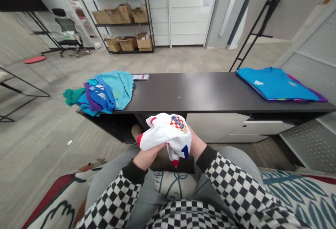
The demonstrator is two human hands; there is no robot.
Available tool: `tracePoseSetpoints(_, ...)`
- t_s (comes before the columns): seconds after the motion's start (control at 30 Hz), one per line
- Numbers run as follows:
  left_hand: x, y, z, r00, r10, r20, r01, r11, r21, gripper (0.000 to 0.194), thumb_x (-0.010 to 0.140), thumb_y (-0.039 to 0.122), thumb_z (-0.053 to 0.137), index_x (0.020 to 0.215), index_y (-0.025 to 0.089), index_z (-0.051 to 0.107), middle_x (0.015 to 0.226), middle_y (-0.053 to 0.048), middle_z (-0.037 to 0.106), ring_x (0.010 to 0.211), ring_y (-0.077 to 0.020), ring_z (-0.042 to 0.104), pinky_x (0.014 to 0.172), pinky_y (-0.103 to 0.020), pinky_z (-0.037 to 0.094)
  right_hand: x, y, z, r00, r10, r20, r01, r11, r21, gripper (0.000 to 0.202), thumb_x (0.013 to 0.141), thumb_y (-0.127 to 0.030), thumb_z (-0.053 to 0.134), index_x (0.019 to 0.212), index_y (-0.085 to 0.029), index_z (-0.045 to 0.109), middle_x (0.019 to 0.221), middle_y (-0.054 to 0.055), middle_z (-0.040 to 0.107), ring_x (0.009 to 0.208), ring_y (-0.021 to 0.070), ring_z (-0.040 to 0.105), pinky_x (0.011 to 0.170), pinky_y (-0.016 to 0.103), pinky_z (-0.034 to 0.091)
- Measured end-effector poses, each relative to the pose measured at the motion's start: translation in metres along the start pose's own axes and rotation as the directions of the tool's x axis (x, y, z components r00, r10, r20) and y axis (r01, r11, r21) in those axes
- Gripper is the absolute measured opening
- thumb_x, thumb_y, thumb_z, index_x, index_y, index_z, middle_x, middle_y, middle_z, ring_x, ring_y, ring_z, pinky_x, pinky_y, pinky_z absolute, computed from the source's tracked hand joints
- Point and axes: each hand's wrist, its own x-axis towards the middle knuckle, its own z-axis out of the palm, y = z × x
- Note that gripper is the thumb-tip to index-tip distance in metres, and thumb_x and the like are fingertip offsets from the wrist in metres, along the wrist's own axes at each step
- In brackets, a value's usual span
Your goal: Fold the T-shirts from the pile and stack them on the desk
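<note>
Bunched up in front of my knees is a white jersey (160, 131) with red trim, a red-and-white checked crest and a dark blue number. My left hand (148, 156) grips its lower left part, fingers partly under the cloth. On the right side, my right hand (195, 143) is closed on the jersey, its fingers mostly hidden behind the fabric. The garment is held in the air, just short of the dark cabinet's front edge.
A dark low cabinet (181, 85) stands before me. Crumpled blue, purple and green shirts (105, 91) lie at its left end. Flat-laid shirts (273, 84) are stacked at its right end. A small flat packet (141, 77) lies near the back edge.
</note>
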Motion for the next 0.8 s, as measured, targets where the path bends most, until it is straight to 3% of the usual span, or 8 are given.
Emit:
tracePoseSetpoints(0.1, -0.001, 0.004, 0.008, 0.997, -0.057, -0.056, 0.038, 0.953, -0.299, 0.078, 0.091, 0.069, 0.088, 0.158, 0.031, 0.072, 0.166, -0.012, 0.071, 0.164, -0.0390, 0.057, 0.140, -0.062, 0.042, -0.011, 0.002, 0.002, 0.997, 0.031, -0.074, -0.023, 0.993, 0.117, 0.060, 0.075, -0.053, 0.101, 0.122, -0.023, 0.079, 0.113, 0.009, 0.088, 0.110, 0.0363, 0.082, 0.107, 0.056, 0.066)
tracePoseSetpoints(0.17, -0.003, 0.008, 0.016, 0.993, -0.107, -0.042, 0.085, 0.928, -0.362, 0.079, 0.095, 0.071, 0.086, 0.160, 0.029, 0.071, 0.166, -0.014, 0.070, 0.162, -0.0408, 0.059, 0.138, -0.061, 0.045, -0.021, 0.003, -0.001, 0.999, -0.002, -0.051, 0.002, 1.000, -0.014, 0.062, 0.071, -0.047, 0.104, 0.123, -0.023, 0.078, 0.118, 0.009, 0.087, 0.111, 0.0353, 0.082, 0.108, 0.055, 0.065)
tracePoseSetpoints(0.3, -0.002, 0.007, 0.028, 0.983, -0.181, 0.026, 0.182, 0.951, -0.250, 0.073, 0.087, 0.049, 0.101, 0.150, 0.021, 0.078, 0.155, -0.017, 0.078, 0.152, -0.0447, 0.067, 0.136, -0.064, 0.047, -0.037, 0.001, -0.008, 0.989, -0.081, 0.124, 0.123, 0.914, -0.386, 0.055, 0.085, -0.036, 0.093, 0.135, -0.021, 0.076, 0.134, 0.013, 0.083, 0.123, 0.0347, 0.077, 0.118, 0.054, 0.059)
tracePoseSetpoints(0.43, 0.004, 0.002, 0.035, 0.975, -0.174, -0.139, 0.139, 0.964, -0.228, 0.060, 0.086, 0.044, 0.100, 0.137, 0.017, 0.084, 0.147, -0.016, 0.082, 0.143, -0.0446, 0.074, 0.134, -0.065, 0.049, -0.040, -0.001, -0.011, 0.983, -0.116, 0.140, 0.170, 0.857, -0.486, 0.060, 0.093, -0.032, 0.081, 0.151, -0.022, 0.066, 0.147, 0.013, 0.076, 0.134, 0.0326, 0.072, 0.122, 0.049, 0.056)
tracePoseSetpoints(0.57, 0.006, 0.011, 0.031, 0.981, -0.080, -0.176, 0.041, 0.975, -0.219, 0.061, 0.090, 0.046, 0.098, 0.142, 0.019, 0.082, 0.152, -0.015, 0.080, 0.147, -0.0429, 0.072, 0.135, -0.063, 0.048, -0.035, 0.003, -0.018, 0.997, -0.073, 0.023, 0.076, 0.921, -0.383, 0.066, 0.109, -0.047, 0.069, 0.169, -0.028, 0.048, 0.123, 0.008, 0.079, 0.096, 0.0250, 0.076, 0.094, 0.042, 0.066)
tracePoseSetpoints(0.67, 0.004, 0.019, 0.027, 0.987, -0.012, -0.159, -0.017, 0.984, -0.176, 0.069, 0.087, 0.043, 0.101, 0.148, 0.022, 0.078, 0.156, -0.014, 0.077, 0.153, -0.0416, 0.068, 0.137, -0.061, 0.046, -0.032, 0.003, -0.028, 0.988, -0.121, -0.091, 0.084, 0.940, -0.330, 0.063, 0.116, -0.062, 0.055, 0.169, -0.029, 0.048, 0.105, 0.005, 0.074, 0.078, 0.0222, 0.068, 0.078, 0.039, 0.064)
tracePoseSetpoints(0.73, 0.003, 0.020, 0.025, 0.992, 0.007, -0.128, -0.024, 0.991, -0.128, 0.078, 0.083, 0.039, 0.104, 0.153, 0.023, 0.074, 0.160, -0.014, 0.075, 0.155, -0.0412, 0.066, 0.137, -0.062, 0.045, -0.032, -0.002, -0.032, 0.982, -0.177, -0.068, 0.142, 0.923, -0.358, 0.063, 0.115, -0.066, 0.058, 0.166, -0.029, 0.052, 0.119, 0.009, 0.075, 0.093, 0.0242, 0.072, 0.083, 0.039, 0.065)
tracePoseSetpoints(0.8, 0.001, 0.018, 0.024, 0.995, 0.016, -0.095, -0.024, 0.996, -0.088, 0.085, 0.080, 0.034, 0.105, 0.157, 0.024, 0.070, 0.165, -0.014, 0.071, 0.157, -0.0407, 0.064, 0.138, -0.061, 0.045, -0.033, -0.007, -0.034, 0.980, -0.194, 0.037, 0.190, 0.878, -0.439, 0.060, 0.111, -0.066, 0.068, 0.157, -0.029, 0.063, 0.148, 0.015, 0.069, 0.125, 0.0300, 0.072, 0.097, 0.043, 0.065)
